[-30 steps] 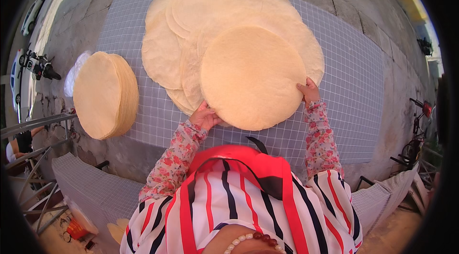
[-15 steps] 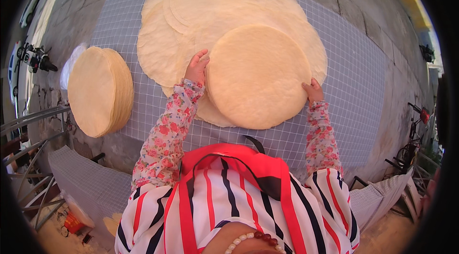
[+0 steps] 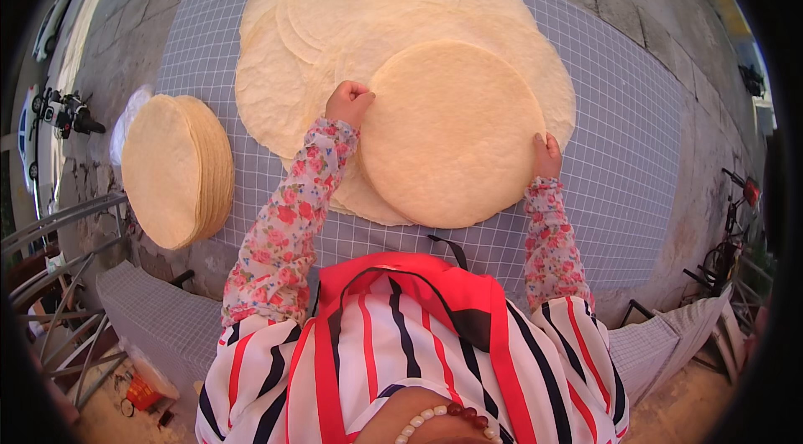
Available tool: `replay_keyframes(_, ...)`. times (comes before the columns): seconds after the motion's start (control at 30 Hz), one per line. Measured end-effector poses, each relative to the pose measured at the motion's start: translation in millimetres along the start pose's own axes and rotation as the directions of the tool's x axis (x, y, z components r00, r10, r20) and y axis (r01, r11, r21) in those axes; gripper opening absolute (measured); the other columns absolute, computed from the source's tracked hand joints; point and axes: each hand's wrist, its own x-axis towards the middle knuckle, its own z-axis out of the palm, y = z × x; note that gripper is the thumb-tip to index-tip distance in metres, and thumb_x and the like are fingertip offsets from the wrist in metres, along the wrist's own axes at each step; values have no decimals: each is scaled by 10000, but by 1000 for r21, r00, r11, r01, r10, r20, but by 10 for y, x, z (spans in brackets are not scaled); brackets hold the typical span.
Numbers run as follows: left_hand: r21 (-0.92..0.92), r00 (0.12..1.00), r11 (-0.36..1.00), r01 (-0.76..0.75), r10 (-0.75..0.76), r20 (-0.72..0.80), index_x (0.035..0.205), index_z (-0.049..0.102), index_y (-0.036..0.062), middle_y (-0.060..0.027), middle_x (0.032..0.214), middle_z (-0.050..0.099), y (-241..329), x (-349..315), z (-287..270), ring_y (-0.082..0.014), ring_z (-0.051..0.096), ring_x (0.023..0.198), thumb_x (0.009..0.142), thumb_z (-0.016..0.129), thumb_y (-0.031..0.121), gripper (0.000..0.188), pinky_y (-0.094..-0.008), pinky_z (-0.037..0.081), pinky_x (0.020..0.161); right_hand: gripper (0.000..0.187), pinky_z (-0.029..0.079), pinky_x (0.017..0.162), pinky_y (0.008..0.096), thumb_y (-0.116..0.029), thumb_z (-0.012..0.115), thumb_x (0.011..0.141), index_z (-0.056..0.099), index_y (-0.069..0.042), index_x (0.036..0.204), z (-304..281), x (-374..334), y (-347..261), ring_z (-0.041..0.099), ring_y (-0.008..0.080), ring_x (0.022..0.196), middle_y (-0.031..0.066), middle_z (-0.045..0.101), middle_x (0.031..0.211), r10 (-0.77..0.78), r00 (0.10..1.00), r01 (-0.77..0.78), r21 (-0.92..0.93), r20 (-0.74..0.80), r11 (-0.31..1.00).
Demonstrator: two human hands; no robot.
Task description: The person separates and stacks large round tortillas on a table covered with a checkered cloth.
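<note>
A person in a striped top with floral sleeves holds a large round flatbread disc (image 3: 452,133) by its edges, in the middle of the frame. The left hand (image 3: 350,101) sits at the disc's upper left rim, fingers curled closed around the edge. The right hand (image 3: 547,155) grips the right rim, fingers wrapped over it and thumb out of sight behind.

The disc lies over a spread of overlapping pale flatbreads (image 3: 335,34) that covers the upper centre of a grey checked cloth (image 3: 619,160), itself laid on stone paving (image 3: 669,43). At the left of the frame a stack of similar discs (image 3: 176,168) rests near the cloth's left edge, well apart from both hands.

Judging from the grip, the step in hand appears to be laying this disc onto the spread. Whether it already rests flat or is held just above the others cannot be told. The next move would likely call for easing it down evenly, so the brittle-looking round does not crack, then slipping both sets of fingers out from under the rim.
</note>
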Motion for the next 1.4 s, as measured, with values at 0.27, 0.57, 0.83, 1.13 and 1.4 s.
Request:
replay_keyframes(0.27,88,999,995,-36,39,-32,800,601,44,-5,743,607,-13,-65,12,-92,536,650,728,765,209,244,-261,458,592,259,506,712,226,-153,581,945,572,13,1145,-31,-25,-48,622,85,812,50,668,978,6,1000,-6,4,-4,1000)
replay_keyframes(0.57,91,999,996,12,-17,46,752,609,51,5,709,600,-22,-89,-1,-92,528,623,712,779,209,236,-262,447,575,287,520,769,265,-124,578,941,543,21,1186,-77,-55,-97,632,120,877,78,661,1047,57,998,-57,6,26,998)
replay_keyframes(0.83,-162,989,979,125,-110,100,807,609,44,13,702,581,114,-187,-8,-78,504,599,755,778,203,238,-245,419,542,298,521,772,268,-121,582,938,540,24,1195,-154,-45,-78,635,125,880,82,662,1051,48,999,-48,10,17,999)
replay_keyframes(1.13,-71,984,994,83,-71,162,786,591,48,13,696,570,258,-295,-4,-79,503,600,769,739,138,173,-242,421,537,292,524,772,270,-101,580,933,538,30,1190,-182,-46,-95,638,136,883,92,662,1054,48,998,-49,5,30,999)
replay_keyframes(1.4,238,980,954,-184,195,-25,753,530,69,35,657,519,45,-160,32,-78,453,581,823,688,140,187,-252,398,535,307,519,800,277,-112,562,942,520,38,1207,-126,-67,-163,630,140,918,107,652,1077,56,997,-56,-10,43,998)
